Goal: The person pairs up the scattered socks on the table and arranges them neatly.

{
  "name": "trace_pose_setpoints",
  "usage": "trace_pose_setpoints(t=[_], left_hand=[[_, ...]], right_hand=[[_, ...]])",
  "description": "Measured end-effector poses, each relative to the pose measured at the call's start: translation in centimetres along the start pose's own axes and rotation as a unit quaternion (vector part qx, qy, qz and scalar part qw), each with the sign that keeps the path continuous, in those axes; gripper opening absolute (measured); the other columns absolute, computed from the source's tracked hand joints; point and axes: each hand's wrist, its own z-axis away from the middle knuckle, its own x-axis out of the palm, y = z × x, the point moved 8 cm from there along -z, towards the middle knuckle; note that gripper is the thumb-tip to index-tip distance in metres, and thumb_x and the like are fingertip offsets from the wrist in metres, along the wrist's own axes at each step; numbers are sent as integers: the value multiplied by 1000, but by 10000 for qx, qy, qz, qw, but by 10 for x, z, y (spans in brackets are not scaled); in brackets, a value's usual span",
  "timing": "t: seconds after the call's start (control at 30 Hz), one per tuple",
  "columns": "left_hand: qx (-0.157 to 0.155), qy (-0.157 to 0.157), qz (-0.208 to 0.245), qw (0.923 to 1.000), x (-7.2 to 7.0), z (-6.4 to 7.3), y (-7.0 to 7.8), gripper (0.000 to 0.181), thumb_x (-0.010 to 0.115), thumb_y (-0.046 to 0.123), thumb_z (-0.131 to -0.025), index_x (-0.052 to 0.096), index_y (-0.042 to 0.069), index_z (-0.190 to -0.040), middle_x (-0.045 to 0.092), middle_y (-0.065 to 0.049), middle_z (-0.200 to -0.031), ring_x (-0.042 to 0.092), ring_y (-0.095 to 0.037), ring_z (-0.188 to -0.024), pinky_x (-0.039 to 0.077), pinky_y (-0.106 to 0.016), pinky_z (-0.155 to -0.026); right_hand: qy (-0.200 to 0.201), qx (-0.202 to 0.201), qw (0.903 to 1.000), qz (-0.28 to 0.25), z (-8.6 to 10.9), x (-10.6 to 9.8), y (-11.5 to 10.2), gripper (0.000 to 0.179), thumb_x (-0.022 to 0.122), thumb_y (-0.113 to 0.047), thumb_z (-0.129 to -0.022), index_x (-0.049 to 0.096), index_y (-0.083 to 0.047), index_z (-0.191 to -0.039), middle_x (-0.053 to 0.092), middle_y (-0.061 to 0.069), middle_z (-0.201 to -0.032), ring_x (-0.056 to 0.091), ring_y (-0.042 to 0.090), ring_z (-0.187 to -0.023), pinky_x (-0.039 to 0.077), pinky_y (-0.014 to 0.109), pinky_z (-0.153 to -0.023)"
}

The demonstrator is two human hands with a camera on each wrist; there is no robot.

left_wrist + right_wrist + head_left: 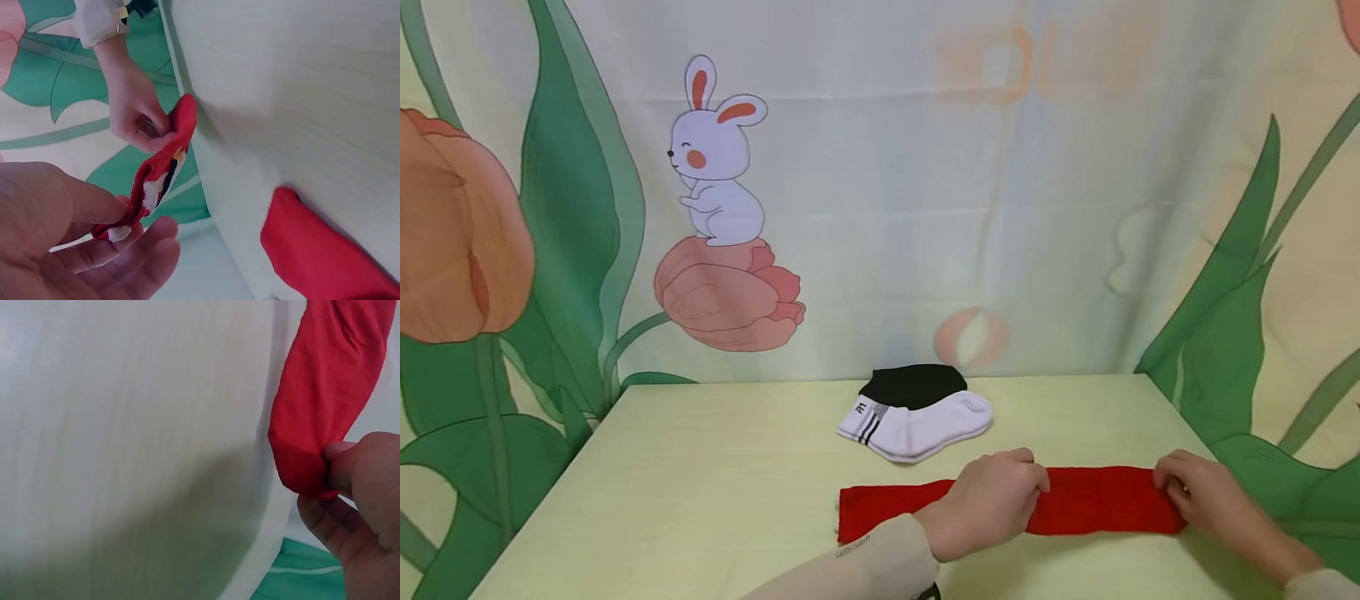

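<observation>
A red sock (1097,502) stretches between the two hands, raised off the table. My left hand (988,504) pinches its left part between thumb and fingers. At the right end, my right hand (1213,504) pinches the tip; the right wrist view shows thumb and fingers on that red end (312,444). White, black and yellow patterning (164,181) shows on the sock's underside in the left wrist view. Another red piece, seemingly a second sock (883,510), lies on the table left of the left hand, partly hidden by that hand and sleeve.
A white sock (928,429) with black stripes lies farther back on the pale table (685,475), overlapping a black sock (917,383) behind it. A curtain (880,183) printed with a rabbit and tulips hangs along the table's back edge.
</observation>
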Motion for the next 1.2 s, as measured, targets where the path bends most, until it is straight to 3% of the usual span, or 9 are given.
trace_pose_setpoints(t=[0.23, 0.43, 0.67, 0.9, 1.2], left_hand=[[-79, 42, 513, 9986, -5, 10, -19, 15, 69, 5, -94, 77, 8, -107, 68, 1, -97, 63, -5, -85, 48, -8, -74], [-126, 163, 675, 9975, -9, 21, -31, 15, 69, 4, -95, 76, 6, -107, 67, 0, -96, 62, -6, -85, 48, -8, -75], [-316, 229, 754, 9964, -12, 32, -47, 15, 71, 3, -94, 76, 6, -108, 65, -1, -96, 58, -7, -87, 47, -8, -76], [-564, 303, 966, 9933, -15, 42, -64, 18, 71, 0, -93, 76, 5, -109, 67, -2, -100, 59, -7, -88, 48, -8, -73], [-909, 399, 1260, 9870, -19, 58, -83, 17, 72, -1, -92, 76, 4, -108, 66, -3, -97, 58, -7, -85, 50, -10, -72]], right_hand=[[257, -453, 9986, 52, -13, 0, -17, 47, 78, 20, -65, 62, -23, -75, 59, -11, -80, 57, 6, -70, 47, 12, -64], [352, -696, 9969, -40, -21, 4, -27, 46, 81, 20, -62, 64, -21, -76, 60, -9, -81, 59, 9, -70, 48, 12, -65], [227, -699, 9972, -110, -30, 8, -39, 43, 83, 19, -64, 70, -20, -79, 64, -7, -87, 63, 11, -75, 50, 11, -69], [446, -810, 9954, -262, -39, 8, -56, 39, 88, 15, -63, 75, -10, -90, 65, -2, -94, 65, 15, -78, 49, 7, -75], [272, -540, 9975, -367, -50, 15, -68, 42, 90, 11, -64, 75, -9, -97, 66, -1, -101, 66, 18, -84, 43, 1, -81]])
